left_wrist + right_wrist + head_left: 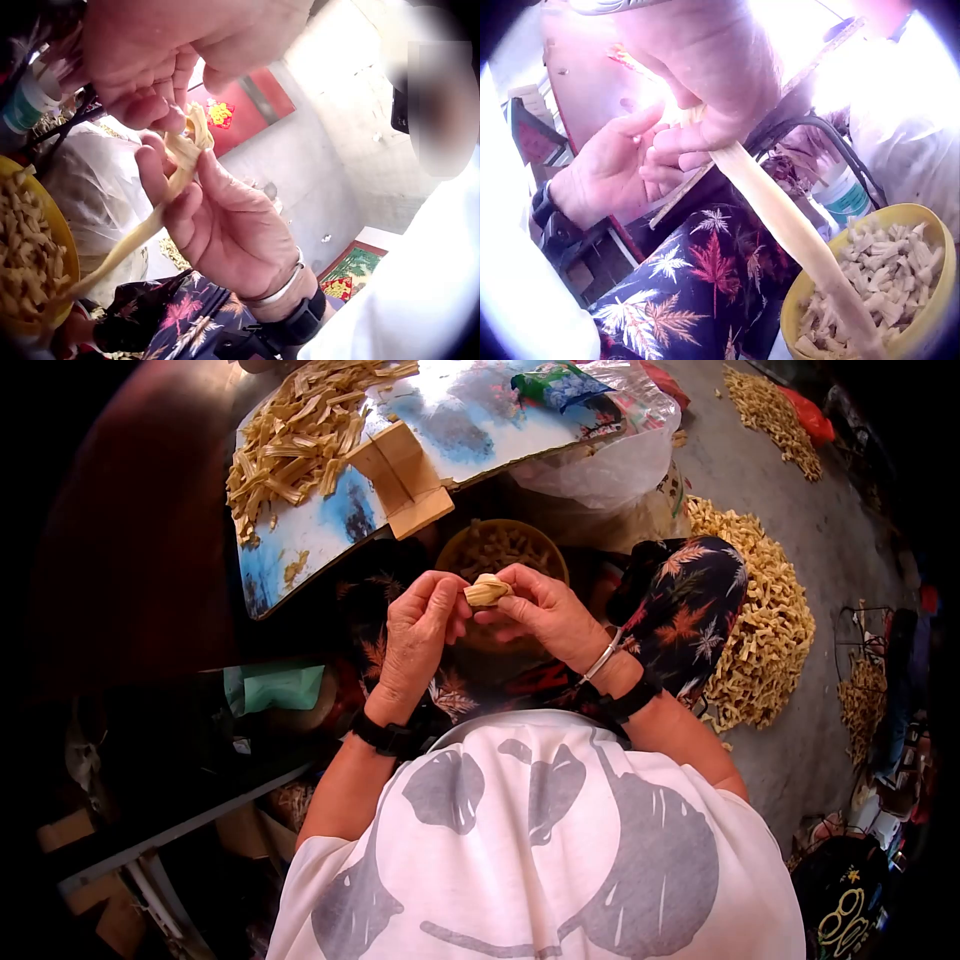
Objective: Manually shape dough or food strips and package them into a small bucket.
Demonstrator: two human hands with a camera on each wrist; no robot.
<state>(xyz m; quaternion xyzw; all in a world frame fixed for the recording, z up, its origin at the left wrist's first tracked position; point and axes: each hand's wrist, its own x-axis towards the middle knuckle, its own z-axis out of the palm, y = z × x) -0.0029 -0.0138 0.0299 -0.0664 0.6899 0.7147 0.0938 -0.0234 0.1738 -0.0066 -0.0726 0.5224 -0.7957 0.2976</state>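
A pale yellow, ribbon-like strip (780, 221) is folded into a small knot-like bundle (487, 591) between both hands, over the person's lap. The right hand (553, 622) pinches the bundle between thumb and fingers. From the other side, the left hand (418, 628) has its thumb and fingertips at the bundle's edge, gripping it. In the left wrist view, the strip's long tail (135, 238) hangs from the right hand toward a yellow bucket (71, 251). Many short, pale knotted pieces (892, 259) fill that bucket.
Left ahead, a painted board (440, 425) bears a heap of loose strips (300, 435) and a wooden block stand (400, 475). Clear plastic bags (610, 465) hang at its right edge. A large pile of knotted pieces (765, 620) covers the floor at right.
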